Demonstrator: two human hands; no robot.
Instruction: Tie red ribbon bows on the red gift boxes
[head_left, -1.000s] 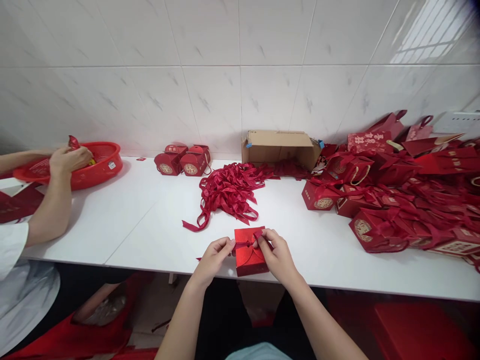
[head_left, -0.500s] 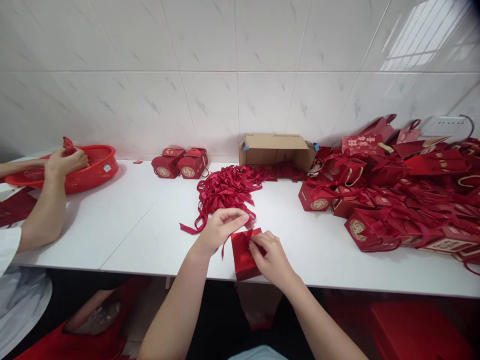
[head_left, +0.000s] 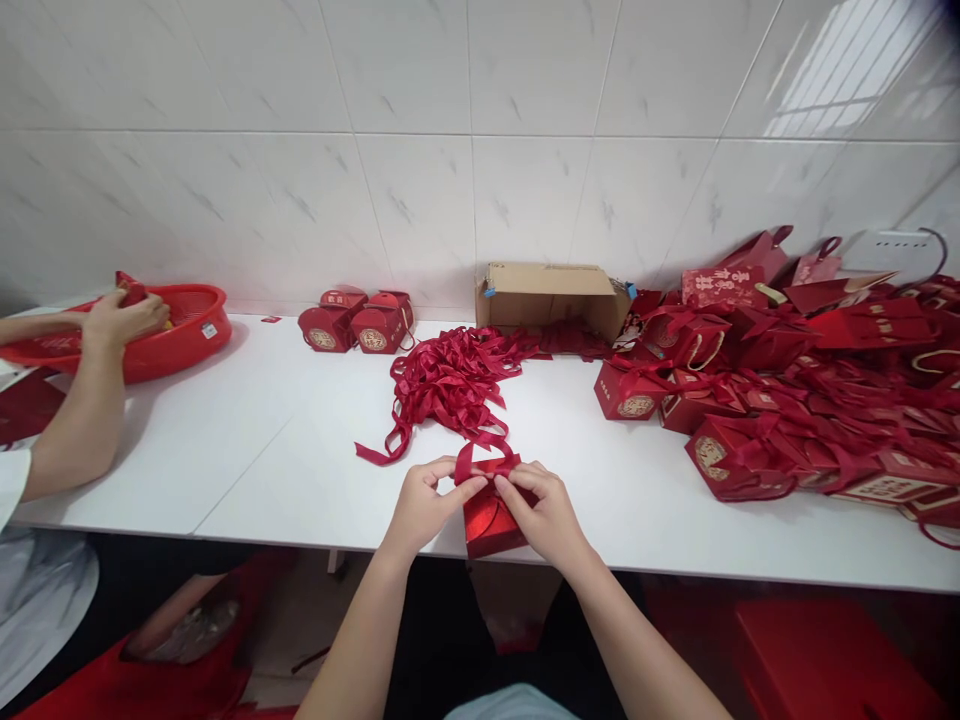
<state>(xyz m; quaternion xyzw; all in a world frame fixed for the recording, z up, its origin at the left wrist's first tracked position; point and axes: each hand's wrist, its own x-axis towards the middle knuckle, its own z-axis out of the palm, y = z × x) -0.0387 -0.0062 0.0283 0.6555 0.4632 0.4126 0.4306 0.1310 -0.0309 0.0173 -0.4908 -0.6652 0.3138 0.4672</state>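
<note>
A small red gift box [head_left: 491, 525] sits at the front edge of the white table, directly below my hands. A dark red ribbon [head_left: 466, 462] lies across its top and loops up between my fingers. My left hand [head_left: 435, 505] pinches the ribbon between thumb and index finger on the left side. On the right, my right hand [head_left: 541, 505] pinches the same ribbon, its thumb tip close to the left one. The exact crossing of the ribbon is partly hidden by my fingertips. Just behind the box lies a heap of loose red ribbons [head_left: 450, 375].
Two closed red boxes [head_left: 382, 325] stand by the wall. An open cardboard box [head_left: 551, 280] sits behind the ribbons. Many beribboned boxes [head_left: 720, 455] crowd the right. At left, a co-worker's hand [head_left: 124, 318] holds a red item over a red basin [head_left: 187, 340].
My left hand has come down and nearer to my right hand. The ribbon now forms a loop above the box, and both thumbs meet close together over it.
</note>
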